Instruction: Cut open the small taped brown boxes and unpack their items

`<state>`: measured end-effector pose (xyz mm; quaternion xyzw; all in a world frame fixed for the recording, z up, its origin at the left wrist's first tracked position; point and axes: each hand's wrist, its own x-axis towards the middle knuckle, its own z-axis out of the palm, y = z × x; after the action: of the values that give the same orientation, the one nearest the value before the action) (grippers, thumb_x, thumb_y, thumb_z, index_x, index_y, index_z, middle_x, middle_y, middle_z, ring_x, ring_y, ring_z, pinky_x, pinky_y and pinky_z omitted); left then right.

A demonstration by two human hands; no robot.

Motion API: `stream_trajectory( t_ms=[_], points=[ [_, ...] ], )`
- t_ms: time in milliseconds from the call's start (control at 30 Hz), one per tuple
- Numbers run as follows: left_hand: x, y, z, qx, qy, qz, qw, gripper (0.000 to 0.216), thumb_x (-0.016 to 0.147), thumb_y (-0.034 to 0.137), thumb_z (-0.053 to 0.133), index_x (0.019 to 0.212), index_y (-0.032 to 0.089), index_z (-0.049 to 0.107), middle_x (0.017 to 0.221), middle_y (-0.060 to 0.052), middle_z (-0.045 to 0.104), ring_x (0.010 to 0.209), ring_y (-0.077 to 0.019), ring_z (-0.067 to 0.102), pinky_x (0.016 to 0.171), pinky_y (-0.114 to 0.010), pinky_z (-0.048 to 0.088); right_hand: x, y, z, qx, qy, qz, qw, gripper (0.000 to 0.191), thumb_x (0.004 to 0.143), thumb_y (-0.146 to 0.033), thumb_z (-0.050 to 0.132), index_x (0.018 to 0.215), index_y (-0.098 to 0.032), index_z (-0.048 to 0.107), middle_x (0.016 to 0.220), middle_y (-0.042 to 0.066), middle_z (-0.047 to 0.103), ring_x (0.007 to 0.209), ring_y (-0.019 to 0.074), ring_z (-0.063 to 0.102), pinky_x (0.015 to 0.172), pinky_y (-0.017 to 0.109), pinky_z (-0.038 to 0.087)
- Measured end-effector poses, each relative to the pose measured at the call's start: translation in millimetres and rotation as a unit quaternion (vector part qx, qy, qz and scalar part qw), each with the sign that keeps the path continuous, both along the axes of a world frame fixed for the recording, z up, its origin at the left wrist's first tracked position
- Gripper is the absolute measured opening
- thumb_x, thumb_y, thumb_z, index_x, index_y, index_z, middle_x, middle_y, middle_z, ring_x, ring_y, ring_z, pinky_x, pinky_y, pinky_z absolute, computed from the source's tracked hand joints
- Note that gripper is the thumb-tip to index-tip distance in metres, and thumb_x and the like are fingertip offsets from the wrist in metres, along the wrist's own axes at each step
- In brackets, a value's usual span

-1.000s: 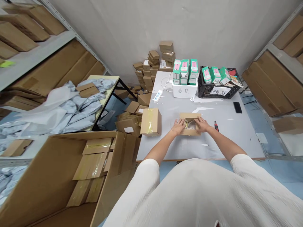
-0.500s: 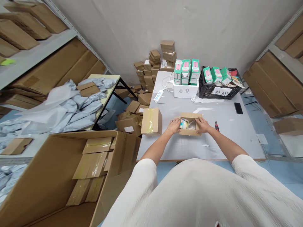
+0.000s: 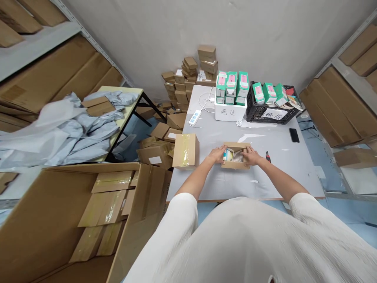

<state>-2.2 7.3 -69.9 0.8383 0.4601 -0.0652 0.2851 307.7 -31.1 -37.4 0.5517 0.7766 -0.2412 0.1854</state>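
A small open cardboard box (image 3: 235,166) rests on the grey table in front of me, its flaps spread. Inside lie a white, yellow and blue packet (image 3: 227,155) and some clear plastic wrap or bag (image 3: 238,157). At the box's left end, my left hand (image 3: 218,154) has its fingers over the edge and grips the wall. My right hand (image 3: 250,155) holds the right end, fingers bent over the rim. Just right of that hand lies a red and black box cutter (image 3: 268,157). A taped carton (image 3: 186,151) stands to the left.
Behind the box are a white bin (image 3: 230,113) of green and pink boxes and a black crate (image 3: 272,114). A phone (image 3: 293,135) lies at right, a power strip (image 3: 194,117) at back left. A large carton (image 3: 147,196) stands left of the table (image 3: 212,184).
The view has shifted slightly. Both hands stay at the ends of the open box; the left hand's fingers have moved a little farther over its edge.
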Motion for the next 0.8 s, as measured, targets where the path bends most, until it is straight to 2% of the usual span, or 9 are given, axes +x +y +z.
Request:
stream_trajectory(
  t_ms=[167,300,400,500,567,700,800],
  points=[
    [-0.5,-5.9,4.9,-0.001,-0.006,0.014,1.000,0.128,0.067,0.043,0.090,0.173,0.029,0.019,0.184,-0.016,0.025,0.162,-0.0382,0.042,0.128,-0.044,0.037,-2.2,-1.7,9.6,0.014,0.008,0.004,1.000,0.083,0.081,-0.047,0.086,0.156,-0.028,0.057,0.181,0.019,0.019,0.168,0.0442,0.012,0.124,0.060,0.034],
    [-0.3,-11.5,12.3,-0.002,-0.012,0.033,0.999,0.126,0.067,0.043,0.091,0.171,0.026,0.023,0.180,-0.016,0.034,0.154,-0.0396,0.050,0.122,-0.044,0.042,0.0,-4.4,21.8,0.058,0.084,-0.014,0.995,0.052,0.094,-0.048,0.070,0.140,-0.025,0.062,0.163,0.018,0.047,0.148,0.0384,0.046,0.115,0.051,0.046],
    [0.1,-15.0,16.4,-0.001,-0.016,0.043,0.999,0.123,0.067,0.043,0.091,0.170,0.026,0.025,0.178,-0.015,0.038,0.152,-0.0393,0.052,0.119,-0.043,0.045,9.4,-9.8,26.5,0.104,0.124,-0.045,0.986,0.038,0.099,-0.039,0.056,0.133,-0.023,0.062,0.158,0.016,0.052,0.142,0.0347,0.051,0.112,0.049,0.049],
    [0.4,-17.2,17.6,-0.001,-0.017,0.048,0.999,0.120,0.067,0.043,0.091,0.168,0.029,0.028,0.176,-0.014,0.040,0.149,-0.0390,0.055,0.117,-0.042,0.046,26.0,-19.6,24.8,0.174,0.112,-0.103,0.973,0.037,0.100,-0.031,0.050,0.134,-0.021,0.064,0.172,0.016,0.039,0.153,0.0353,0.040,0.118,0.052,0.043],
    [0.3,-18.2,17.5,0.001,-0.017,0.049,0.999,0.120,0.068,0.043,0.092,0.168,0.029,0.028,0.177,-0.014,0.039,0.149,-0.0392,0.055,0.116,-0.042,0.046,37.0,-27.0,20.8,0.205,0.083,-0.141,0.965,0.038,0.100,-0.028,0.050,0.133,-0.019,0.066,0.174,0.017,0.036,0.152,0.0374,0.039,0.119,0.053,0.041],
    [0.6,-20.1,17.5,0.008,-0.016,0.049,0.999,0.118,0.069,0.042,0.091,0.168,0.027,0.029,0.175,-0.013,0.043,0.145,-0.0396,0.058,0.114,-0.043,0.048,46.0,-35.5,9.6,0.193,0.040,-0.162,0.967,0.041,0.099,-0.025,0.051,0.133,-0.020,0.072,0.158,0.019,0.055,0.139,0.0407,0.049,0.115,0.055,0.041],
    [1.6,-20.8,17.1,0.009,-0.011,0.050,0.999,0.117,0.069,0.041,0.092,0.168,0.027,0.030,0.174,-0.013,0.044,0.141,-0.0400,0.061,0.110,-0.043,0.051,40.4,-34.0,1.4,0.153,0.066,-0.146,0.975,0.049,0.100,-0.024,0.050,0.145,-0.020,0.067,0.145,0.017,0.066,0.131,0.0371,0.056,0.111,0.049,0.045]
  ],
)
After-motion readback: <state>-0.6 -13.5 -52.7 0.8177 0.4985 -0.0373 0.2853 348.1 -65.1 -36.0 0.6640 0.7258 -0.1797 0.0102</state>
